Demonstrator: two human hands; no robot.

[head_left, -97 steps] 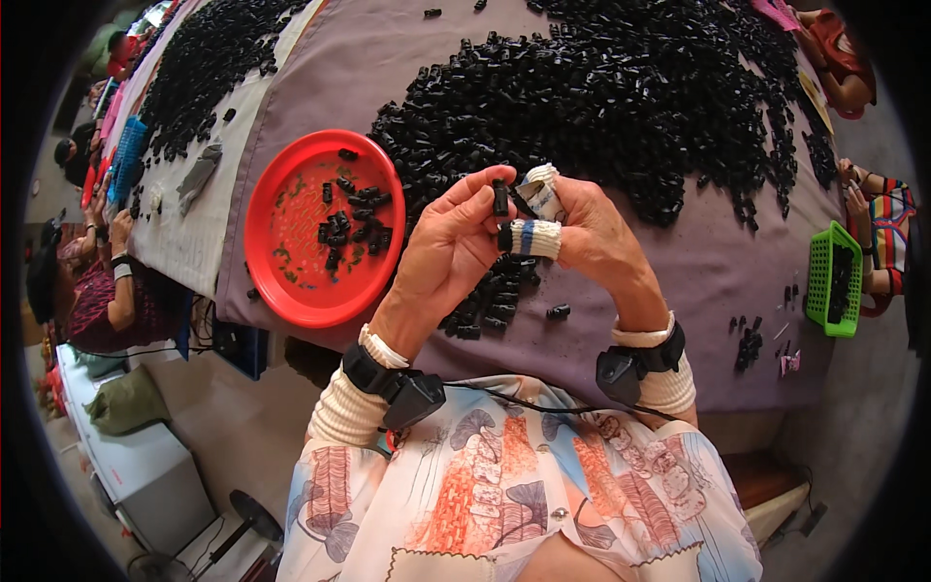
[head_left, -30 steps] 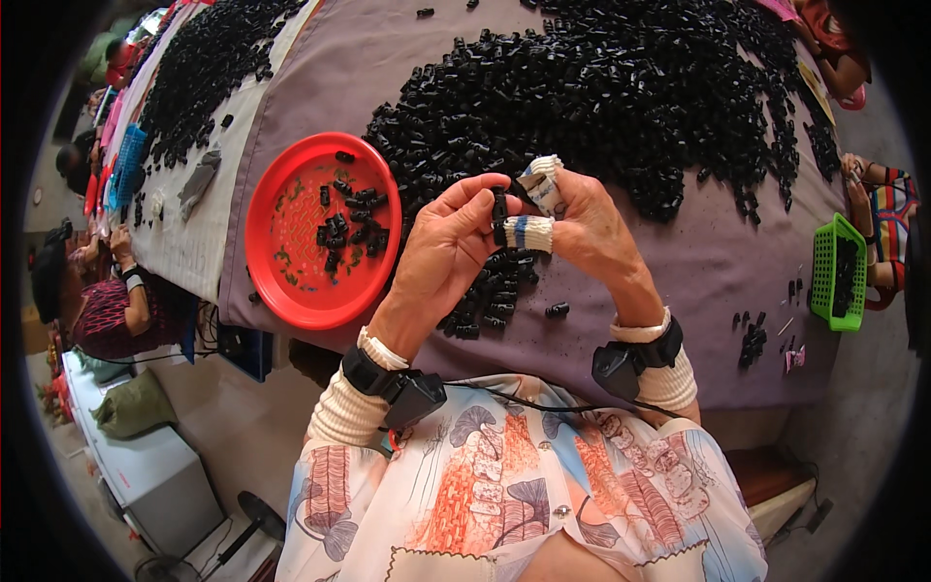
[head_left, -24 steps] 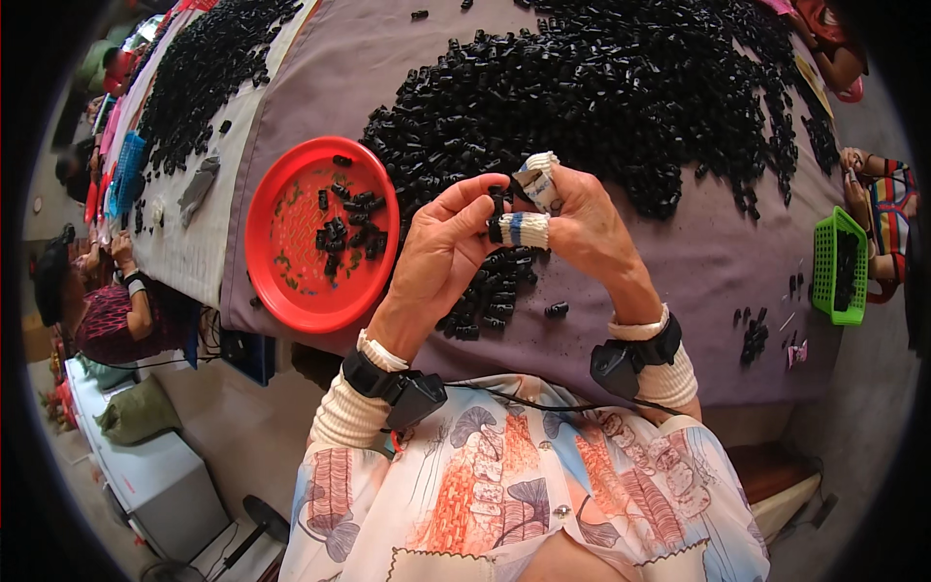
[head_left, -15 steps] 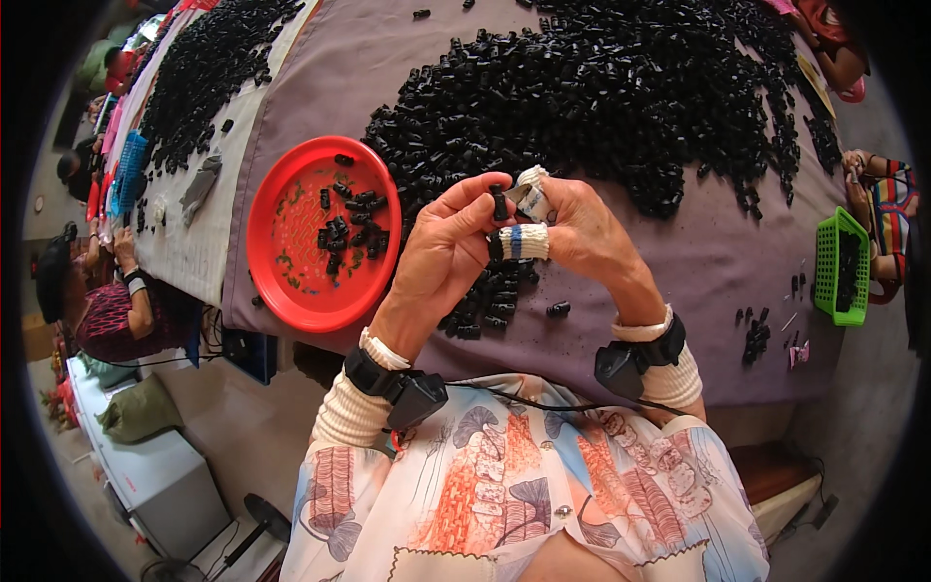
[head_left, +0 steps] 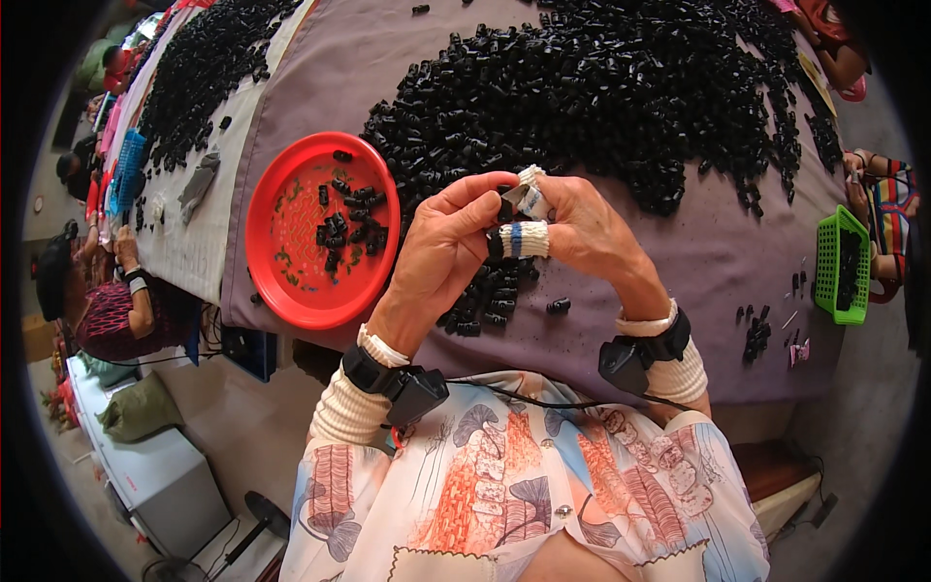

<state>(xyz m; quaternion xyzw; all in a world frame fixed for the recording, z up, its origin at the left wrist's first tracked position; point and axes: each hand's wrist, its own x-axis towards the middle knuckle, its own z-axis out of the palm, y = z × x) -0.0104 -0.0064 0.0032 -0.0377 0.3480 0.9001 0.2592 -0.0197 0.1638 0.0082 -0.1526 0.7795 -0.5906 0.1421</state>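
My left hand point(head_left: 441, 238) pinches a small black plastic part point(head_left: 504, 208) between thumb and fingertips; most of the part is hidden by the fingers. Close against it is my right hand point(head_left: 592, 228), its thumb and forefinger wearing white knitted finger covers point(head_left: 524, 241), one with a blue stripe. A thin greyish edge shows between those covered fingers, touching or nearly touching the black part; what it belongs to I cannot make out. Just beyond both hands lies a large heap of black plastic parts point(head_left: 582, 107), and to the left a red plate point(head_left: 267, 281) holds several of them.
A lilac cloth point(head_left: 640, 281) covers the table. At the right edge stands a green basket point(head_left: 827, 291) with black parts, near a few loose parts point(head_left: 756, 335). Another heap point(head_left: 194, 87) lies on the left table, where a person point(head_left: 107, 301) sits. Another person's striped sleeve point(head_left: 892, 209) shows at right.
The black part has tipped and sunk behind my left fingers, so less of it shows. My hands stay together in almost the same place.
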